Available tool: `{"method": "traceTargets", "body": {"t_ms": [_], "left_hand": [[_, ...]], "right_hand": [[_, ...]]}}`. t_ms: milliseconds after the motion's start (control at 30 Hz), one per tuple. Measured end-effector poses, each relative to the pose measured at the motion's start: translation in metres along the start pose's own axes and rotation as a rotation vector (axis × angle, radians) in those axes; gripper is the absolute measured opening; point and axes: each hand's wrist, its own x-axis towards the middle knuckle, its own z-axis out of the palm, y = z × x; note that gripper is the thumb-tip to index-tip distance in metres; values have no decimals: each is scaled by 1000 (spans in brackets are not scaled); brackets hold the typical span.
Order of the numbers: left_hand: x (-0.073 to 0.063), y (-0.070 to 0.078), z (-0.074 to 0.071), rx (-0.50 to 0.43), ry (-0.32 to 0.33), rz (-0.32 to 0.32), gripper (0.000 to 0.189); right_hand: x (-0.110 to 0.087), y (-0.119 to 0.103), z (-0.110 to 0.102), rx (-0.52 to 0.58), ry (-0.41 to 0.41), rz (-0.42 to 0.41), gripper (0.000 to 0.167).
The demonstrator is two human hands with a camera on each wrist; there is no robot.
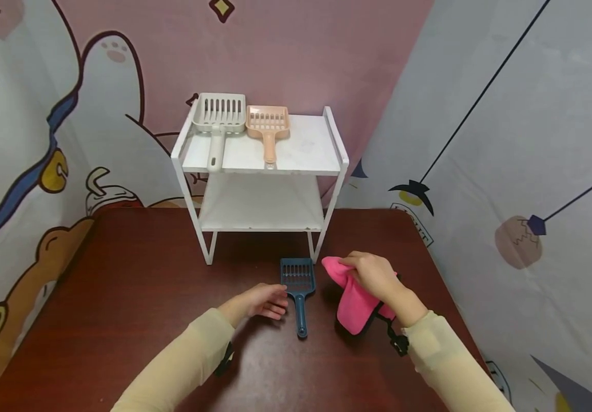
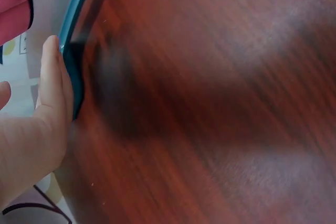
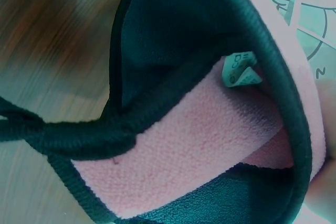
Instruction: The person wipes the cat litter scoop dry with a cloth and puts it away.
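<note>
A dark blue litter scoop (image 1: pixel 300 313) lies on the brown table, slotted head away from me and handle towards me. My left hand (image 1: pixel 265 300) is at its left side with fingers loosely extended; whether the fingertips touch the scoop, I cannot tell. In the left wrist view, the fingers reach up beside the scoop (image 2: pixel 77 9). To the right, my right hand (image 1: pixel 375 277) pinches the upper part of a pink fleece hood (image 1: pixel 356 309). Up close, the hood (image 3: pixel 184 145) shows a dark lining, black edging, a cord and a small label inside.
A white two-tier shelf (image 1: pixel 259 203) stands at the back of the table (image 1: pixel 136 320). On its top lie a cream litter scoop (image 1: pixel 217 146) and a peach litter scoop (image 1: pixel 269 143), side by side. Behind hangs a printed cloth backdrop (image 1: pixel 301 57).
</note>
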Motion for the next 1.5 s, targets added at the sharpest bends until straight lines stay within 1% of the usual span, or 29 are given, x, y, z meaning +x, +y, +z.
{"method": "traceTargets", "body": {"t_ms": [167,333,600,733,800,900,1000,1033,1067,1133,1233,1267,1300,1367,1467,1500], "left_hand": [[5,-11,8,2,15,-30,53],[9,-19,14,-37,13,-51,56],[13,-24,19,-62,-30,-46,58],[16,-24,22,-82,-58,-31,56],[16,-23,23,-76,-53,-29,55],[19,-23,21,-62,-27,-32,54],[31,-31,14,-52,-4,-22,53],[42,-40,8,-61,-25,4,51],[45,-43,6,-63,-16,9,47],[47,-46,2,-62,-6,22,38],[36,-40,-1,-71,-11,31,25],[24,-32,1,-76,4,15,22],[19,-30,0,-91,-12,28,21],[10,-25,-4,-125,-40,31,21],[4,-22,-13,-138,-47,23,24],[3,-22,-16,-128,-35,19,26]], "right_hand": [[0,-1,1,2,9,-3,26],[0,-2,2,4,-3,0,25],[0,-2,2,-2,2,-3,25],[0,-2,2,2,3,1,25],[0,-3,1,5,1,3,25],[0,-3,0,7,0,13,26],[0,-3,0,5,2,16,26],[0,-3,0,7,3,15,26],[0,-3,0,7,4,13,26],[0,-3,1,8,4,7,25],[0,-2,1,11,-1,8,25],[-1,-2,1,8,-2,9,25],[-1,-2,1,7,-3,9,25],[-1,-2,2,6,-5,8,25],[-1,-1,2,8,-6,8,25],[-1,-1,2,9,-7,8,25]]}}
